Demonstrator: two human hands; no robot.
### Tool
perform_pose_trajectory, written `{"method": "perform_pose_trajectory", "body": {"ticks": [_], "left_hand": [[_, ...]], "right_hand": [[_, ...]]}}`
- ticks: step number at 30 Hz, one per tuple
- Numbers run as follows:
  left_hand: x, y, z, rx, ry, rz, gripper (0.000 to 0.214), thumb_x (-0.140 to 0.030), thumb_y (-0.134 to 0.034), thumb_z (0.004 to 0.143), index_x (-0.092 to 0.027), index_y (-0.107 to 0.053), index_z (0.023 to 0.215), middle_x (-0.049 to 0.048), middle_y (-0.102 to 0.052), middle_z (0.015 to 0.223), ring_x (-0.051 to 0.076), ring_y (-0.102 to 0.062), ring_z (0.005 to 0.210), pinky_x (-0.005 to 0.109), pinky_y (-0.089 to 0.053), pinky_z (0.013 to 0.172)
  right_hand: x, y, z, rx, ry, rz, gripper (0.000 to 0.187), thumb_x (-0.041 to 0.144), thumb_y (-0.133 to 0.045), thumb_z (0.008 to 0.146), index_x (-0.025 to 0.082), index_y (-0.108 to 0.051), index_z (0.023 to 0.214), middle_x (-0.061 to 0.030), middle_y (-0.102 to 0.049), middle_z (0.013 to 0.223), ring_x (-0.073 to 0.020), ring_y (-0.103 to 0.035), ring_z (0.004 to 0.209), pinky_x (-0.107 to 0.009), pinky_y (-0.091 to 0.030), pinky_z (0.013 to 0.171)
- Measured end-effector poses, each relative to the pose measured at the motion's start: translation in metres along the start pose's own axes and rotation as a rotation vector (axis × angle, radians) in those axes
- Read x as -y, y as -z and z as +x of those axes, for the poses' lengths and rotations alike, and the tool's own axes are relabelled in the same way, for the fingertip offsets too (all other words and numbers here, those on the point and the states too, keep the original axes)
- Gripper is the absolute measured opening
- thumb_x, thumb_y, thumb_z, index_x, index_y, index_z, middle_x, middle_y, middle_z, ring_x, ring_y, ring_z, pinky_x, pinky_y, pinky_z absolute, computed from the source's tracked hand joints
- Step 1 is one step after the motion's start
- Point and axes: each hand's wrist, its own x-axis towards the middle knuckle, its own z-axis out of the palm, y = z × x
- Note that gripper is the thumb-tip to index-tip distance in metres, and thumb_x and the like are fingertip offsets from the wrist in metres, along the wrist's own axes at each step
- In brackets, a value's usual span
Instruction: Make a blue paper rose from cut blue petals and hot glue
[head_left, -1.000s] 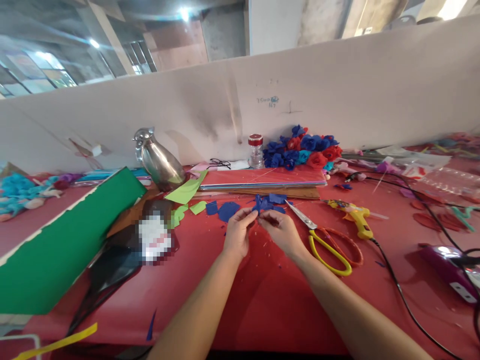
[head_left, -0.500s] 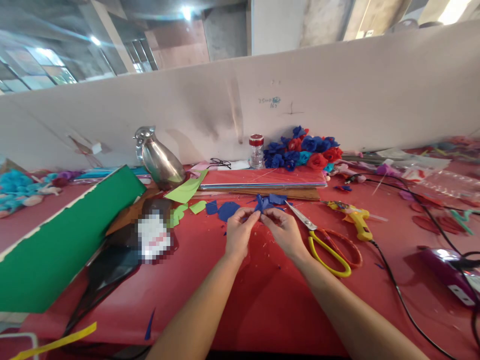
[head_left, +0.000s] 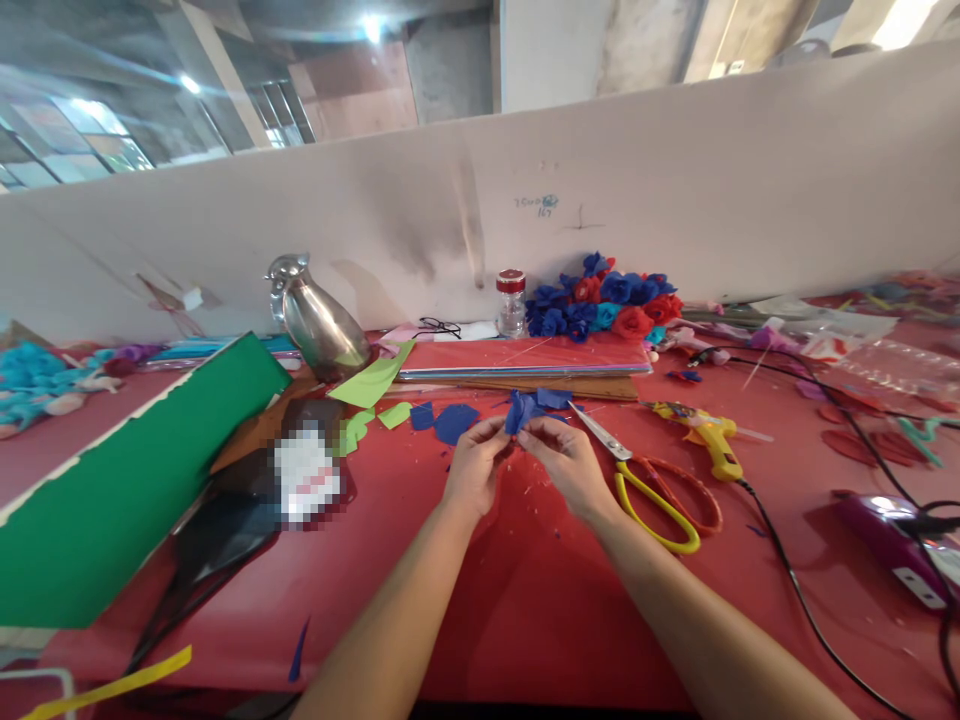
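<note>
Between the fingertips of both hands is a small piece of folded blue paper (head_left: 519, 411), like a paper flower in shape. My left hand (head_left: 480, 460) pinches it from the left, and my right hand (head_left: 561, 458) from the right. Flat blue paper cutouts (head_left: 456, 424) lie just beyond my left hand. Another blue paper piece (head_left: 553, 398) rests behind my right hand. Scissors (head_left: 660, 500) with one yellow and one red-orange handle lie half open right of my right hand. A yellow glue gun (head_left: 712, 440) sits farther right.
Behind are stacked coloured sheets (head_left: 517, 357), a red-lidded jar (head_left: 512, 305), a bunch of blue and red paper flowers (head_left: 607, 300) and a metal jug (head_left: 319, 320). Leftward are green paper scraps (head_left: 375, 380) and a green board (head_left: 135, 480). A black cord (head_left: 795, 570) crosses the right side.
The blue paper between my fingers now stands more upright and looks more gathered. Both hands have shifted only slightly; the things around them lie as before.
</note>
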Motion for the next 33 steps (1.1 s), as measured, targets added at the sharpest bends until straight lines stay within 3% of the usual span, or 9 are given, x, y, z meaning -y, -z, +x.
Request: {"method": "perform_pose_trajectory", "body": {"ticks": [12,19,33], "left_hand": [[0.000,0.001,0.000,0.068,-0.093,0.058,0.014,-0.023,-0.075,0.057,-0.019,-0.073,0.070,0.0013,-0.070,0.073,0.015,-0.060,0.076,0.029,-0.042,0.081],[0.004,0.004,0.002,0.118,-0.112,0.146,0.013,-0.021,-0.071,0.062,-0.020,-0.073,0.074,0.0015,-0.070,0.083,0.016,-0.058,0.086,0.029,-0.038,0.088],[0.002,0.001,0.002,0.110,-0.055,0.022,0.020,-0.027,-0.080,0.055,-0.018,-0.066,0.066,-0.0016,-0.062,0.070,0.011,-0.055,0.073,0.024,-0.041,0.077]], "right_hand": [[0.002,0.006,0.007,0.067,-0.008,0.054,0.019,0.038,-0.066,0.068,0.019,-0.066,0.069,-0.0017,-0.066,0.070,-0.0174,-0.057,0.070,-0.031,-0.043,0.073],[-0.001,0.006,0.008,-0.020,-0.053,0.060,0.025,0.043,-0.069,0.064,0.019,-0.066,0.069,-0.0023,-0.067,0.072,-0.0174,-0.057,0.071,-0.032,-0.043,0.073],[0.006,0.009,0.008,0.021,-0.096,0.097,0.032,0.043,-0.075,0.058,0.020,-0.054,0.065,0.0032,-0.054,0.062,-0.0129,-0.049,0.062,-0.027,-0.039,0.062]]}}
